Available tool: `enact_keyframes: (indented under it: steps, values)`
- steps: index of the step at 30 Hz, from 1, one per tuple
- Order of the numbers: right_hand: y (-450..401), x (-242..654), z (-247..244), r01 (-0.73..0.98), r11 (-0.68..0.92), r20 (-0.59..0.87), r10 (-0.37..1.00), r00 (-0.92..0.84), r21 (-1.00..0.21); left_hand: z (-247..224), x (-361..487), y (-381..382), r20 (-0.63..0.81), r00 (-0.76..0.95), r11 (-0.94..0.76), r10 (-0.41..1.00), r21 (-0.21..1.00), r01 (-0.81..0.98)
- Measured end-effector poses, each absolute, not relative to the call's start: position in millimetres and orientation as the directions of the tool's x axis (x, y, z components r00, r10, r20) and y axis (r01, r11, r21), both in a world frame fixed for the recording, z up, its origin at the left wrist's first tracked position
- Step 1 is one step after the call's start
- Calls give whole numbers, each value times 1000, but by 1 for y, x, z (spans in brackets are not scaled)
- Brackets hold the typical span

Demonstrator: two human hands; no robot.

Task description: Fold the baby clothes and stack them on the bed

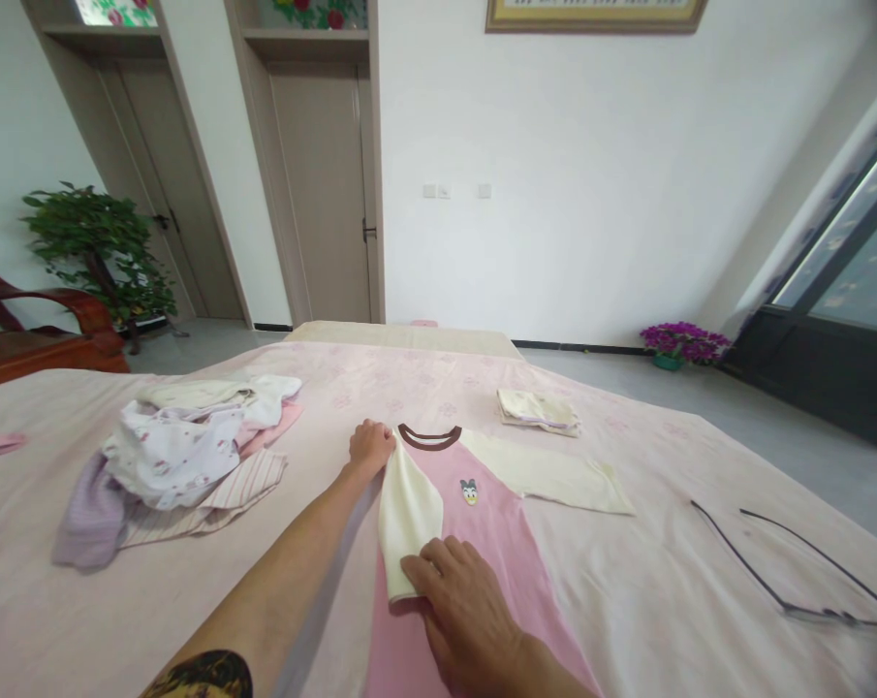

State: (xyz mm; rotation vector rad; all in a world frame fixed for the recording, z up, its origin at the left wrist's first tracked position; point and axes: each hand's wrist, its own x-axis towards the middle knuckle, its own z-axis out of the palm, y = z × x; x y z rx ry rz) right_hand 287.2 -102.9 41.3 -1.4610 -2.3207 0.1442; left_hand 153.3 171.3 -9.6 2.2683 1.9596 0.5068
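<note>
A pink shirt (496, 562) with cream sleeves, a brown collar and a small duck-face patch lies flat on the pale pink cloth in front of me. Its left-hand sleeve (409, 504) is folded inward over the body, while the other sleeve (554, 475) stretches out to the right. At the shoulder beside the collar, my left hand (371, 446) grips the shirt with closed fingers. My right hand (463, 601) holds the cuff end of the folded sleeve, thumb and fingers closed around its edge.
To the left lies a heap of clothes (183, 446). A folded cream garment (538, 411) sits beyond the right sleeve. Eyeglasses (794, 606) rest at the right. The pink cloth (322, 378) covers the surface. A wooden chair (67, 320) stands at far left.
</note>
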Motion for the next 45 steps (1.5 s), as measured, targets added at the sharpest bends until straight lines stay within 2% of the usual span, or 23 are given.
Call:
enact_keyframes:
  steps: [4, 6, 10, 14, 21, 26, 32, 37, 41, 45]
  values:
    - [-95, 279, 42, 835, 528, 272, 835, -478, -153, -10, 154, 171, 190, 116, -168, 975, 284, 944]
    - [-89, 279, 39, 832, 521, 267, 843, -466, -190, -11, 154, 171, 193, 118, -170, 974, 281, 945]
    - [-86, 289, 31, 849, 407, 314, 899, -306, -336, -10, 152, 172, 197, 131, -183, 972, 276, 943]
    - [-91, 294, 28, 855, 445, 316, 878, -359, -266, -10, 151, 172, 193, 135, -186, 972, 276, 943]
    - [-93, 289, 35, 851, 473, 263, 871, -414, -227, -11, 153, 171, 210, 131, -186, 969, 270, 945]
    - [-94, 287, 38, 831, 472, 279, 874, -397, -296, -10, 153, 172, 210, 137, -192, 968, 268, 944]
    - [-99, 288, 41, 802, 553, 240, 829, -505, -226, -3, 149, 174, 216, 124, -184, 968, 282, 942]
    - [-96, 290, 49, 803, 534, 272, 840, -469, -265, 11, 154, 160, 262, 168, -244, 950, 292, 925]
    - [-94, 289, 25, 737, 658, 288, 744, -603, -156, 7, 170, 130, 273, 305, -376, 912, 263, 889]
    - [-101, 283, -4, 713, 696, 324, 696, -641, -82, -12, 180, 110, 200, 348, -392, 916, 255, 884]
